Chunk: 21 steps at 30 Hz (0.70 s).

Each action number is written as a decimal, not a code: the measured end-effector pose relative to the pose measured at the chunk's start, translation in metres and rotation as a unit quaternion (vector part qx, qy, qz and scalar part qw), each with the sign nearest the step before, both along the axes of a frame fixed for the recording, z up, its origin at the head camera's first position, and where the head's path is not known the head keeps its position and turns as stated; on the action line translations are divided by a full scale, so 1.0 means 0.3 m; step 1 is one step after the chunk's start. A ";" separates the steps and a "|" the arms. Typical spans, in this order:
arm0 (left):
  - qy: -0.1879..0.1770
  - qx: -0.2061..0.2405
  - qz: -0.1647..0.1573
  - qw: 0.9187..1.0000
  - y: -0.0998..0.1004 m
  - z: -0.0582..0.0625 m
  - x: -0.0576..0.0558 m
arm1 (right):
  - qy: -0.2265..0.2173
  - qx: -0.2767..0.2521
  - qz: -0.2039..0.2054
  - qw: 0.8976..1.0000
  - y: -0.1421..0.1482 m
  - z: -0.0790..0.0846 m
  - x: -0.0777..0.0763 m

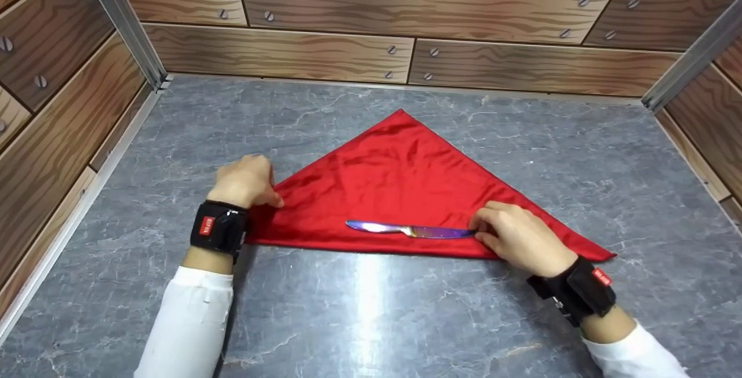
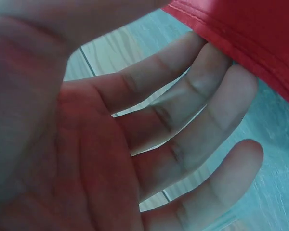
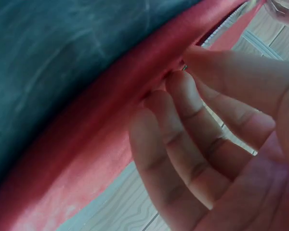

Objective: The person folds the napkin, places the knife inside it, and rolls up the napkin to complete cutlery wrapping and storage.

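Observation:
A shiny red cloth [image 1: 371, 192] lies as a triangle, its apex pointing away and its long edge towards me. Across it, near that long edge, is a table knife [image 1: 406, 230] with a purple-blue metallic sheen. My right hand [image 1: 516, 236] pinches the knife's right end; in the right wrist view a serrated edge [image 3: 221, 24] shows beside the thumb. At the cloth's left corner, my left hand [image 1: 246, 181] pinches the fabric, thumb on top. The left wrist view shows fingertips [image 2: 241, 79] reaching the hemmed border, some partly hidden beneath it.
The grey marbled tabletop [image 1: 319, 308] surrounds the cloth. Wood-patterned panels [image 1: 406, 7] wall in the back and both sides, with metal posts [image 1: 130, 24] at the corners. Both wrists wear black straps [image 1: 220, 227].

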<state>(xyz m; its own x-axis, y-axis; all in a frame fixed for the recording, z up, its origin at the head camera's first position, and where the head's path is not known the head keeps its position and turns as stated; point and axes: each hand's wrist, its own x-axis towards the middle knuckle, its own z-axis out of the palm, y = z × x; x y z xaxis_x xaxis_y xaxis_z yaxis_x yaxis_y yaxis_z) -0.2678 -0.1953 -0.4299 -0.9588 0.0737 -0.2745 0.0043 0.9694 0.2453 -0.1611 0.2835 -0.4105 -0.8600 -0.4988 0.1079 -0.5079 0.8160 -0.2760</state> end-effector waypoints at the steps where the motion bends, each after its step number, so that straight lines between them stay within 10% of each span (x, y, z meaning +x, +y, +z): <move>1: -0.003 0.000 -0.001 1.000 0.009 0.024 0.016 | 0.003 0.000 -0.003 1.000 -0.003 -0.001 0.002; 8: -0.025 0.004 -0.001 1.000 0.051 0.136 0.093 | 0.024 0.005 -0.011 1.000 -0.019 -0.012 0.014; 15: -0.001 -0.004 -0.002 1.000 -0.047 -0.119 -0.079 | 0.024 -0.002 -0.012 1.000 -0.028 -0.019 0.017; 21: -0.004 -0.008 -0.015 1.000 -0.060 -0.146 -0.099 | 0.010 -0.001 -0.004 1.000 -0.016 -0.010 0.006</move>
